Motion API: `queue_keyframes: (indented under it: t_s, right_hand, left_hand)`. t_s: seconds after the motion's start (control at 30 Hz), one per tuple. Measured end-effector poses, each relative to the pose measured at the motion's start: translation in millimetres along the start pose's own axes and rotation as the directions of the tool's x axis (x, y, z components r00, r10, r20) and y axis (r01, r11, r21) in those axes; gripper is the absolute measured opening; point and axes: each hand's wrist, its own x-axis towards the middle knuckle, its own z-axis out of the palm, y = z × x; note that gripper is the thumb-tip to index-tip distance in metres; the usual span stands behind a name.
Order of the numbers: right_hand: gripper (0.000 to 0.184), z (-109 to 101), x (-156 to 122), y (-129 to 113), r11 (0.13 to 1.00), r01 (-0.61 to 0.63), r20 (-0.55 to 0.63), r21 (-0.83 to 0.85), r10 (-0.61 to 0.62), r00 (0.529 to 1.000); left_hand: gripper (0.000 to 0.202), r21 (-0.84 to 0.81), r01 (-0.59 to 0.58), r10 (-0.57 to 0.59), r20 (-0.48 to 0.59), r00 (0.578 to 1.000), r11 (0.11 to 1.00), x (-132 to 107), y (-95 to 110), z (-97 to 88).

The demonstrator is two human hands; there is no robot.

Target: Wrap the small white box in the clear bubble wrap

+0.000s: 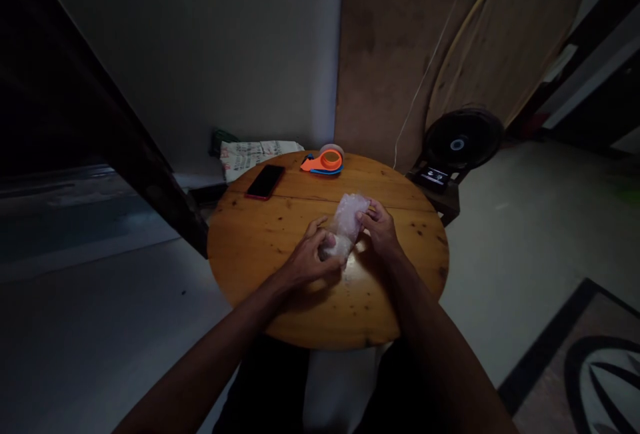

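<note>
A pale bundle wrapped in bubble wrap (347,224) lies near the middle of a round wooden table (280,287). My left hand (309,259) grips the bundle's near end with curled fingers. My right hand (380,227) pinches its far right side. What the wrap holds is hidden.
An orange and blue tape dispenser (324,162) sits at the table's far edge. A dark phone with a red rim (265,182) lies at the far left. A printed sack (250,154) lies behind the table. A black fan (463,141) stands at the right, by leaning wooden boards.
</note>
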Motion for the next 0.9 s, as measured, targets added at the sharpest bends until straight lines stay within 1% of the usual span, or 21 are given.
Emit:
queue_keyframes:
  t_s: [0.07,0.13,0.23,0.33,0.43,0.5,0.53,0.6,0.63,0.67,0.73,0.8,0.9]
  right_hand:
    - [0.052,0,1,1,1.000,0.012,-0.035,0.020,-0.012,0.999]
    - [0.050,1,1,1,0.999,0.013,-0.053,0.051,-0.011,0.999]
    - [0.046,4,-1,2,0.994,-0.011,-0.040,0.107,0.016,0.999]
    - [0.045,5,-1,3,0.990,-0.033,-0.016,0.136,0.036,0.999]
    - [0.048,4,0,6,0.995,-0.039,-0.028,0.096,0.042,0.999]
    - [0.048,2,1,7,0.999,-0.024,-0.080,0.027,0.026,0.996]
    - [0.046,1,1,7,1.000,-0.008,-0.117,-0.011,0.007,0.993]
    - [0.034,1,-1,4,0.997,0.029,-0.159,-0.066,-0.039,0.987]
    - [0.027,2,-2,1,0.996,0.045,-0.146,-0.075,-0.056,0.988]
    - [0.023,3,-4,-2,0.996,0.057,-0.109,-0.073,-0.065,0.992]
    - [0.021,6,-8,-9,0.996,0.061,0.010,-0.059,-0.061,0.998]
    - [0.022,11,-12,-13,0.996,0.046,0.109,-0.072,-0.038,0.993]
    - [0.024,16,-15,-15,0.989,0.028,0.174,-0.147,-0.002,0.985]
  left_hand:
    - [0.020,-0.117,0.064,-0.062,0.021,0.998,0.991,1,2,-3.3]
    - [0.017,-0.228,0.136,-0.126,0.059,0.990,0.964,2,5,-6.9]
    - [0.016,-0.344,0.201,-0.172,0.114,0.979,0.917,4,9,-9.7]
    - [0.018,-0.453,0.266,-0.237,0.120,0.964,0.851,7,9,-7.5]
    - [0.023,-0.511,0.312,-0.306,0.097,0.947,0.801,9,4,-3.5]
    - [0.029,-0.525,0.327,-0.336,0.082,0.938,0.786,10,-1,-1.8]
    - [0.033,-0.529,0.332,-0.347,0.075,0.935,0.781,10,-4,-1.4]
    - [0.044,-0.529,0.342,-0.365,0.066,0.929,0.776,11,-8,-1.1]
    - [0.049,-0.528,0.349,-0.375,0.061,0.925,0.775,11,-9,-1.1]
    - [0.054,-0.526,0.357,-0.388,0.056,0.920,0.772,12,-10,-1.1]
    - [0.060,-0.532,0.364,-0.399,0.052,0.915,0.765,12,-10,-0.8]
    - [0.063,-0.554,0.326,-0.368,0.038,0.929,0.766,13,-9,-0.2]
    - [0.067,-0.575,0.253,-0.305,0.006,0.952,0.778,14,-9,0.8]
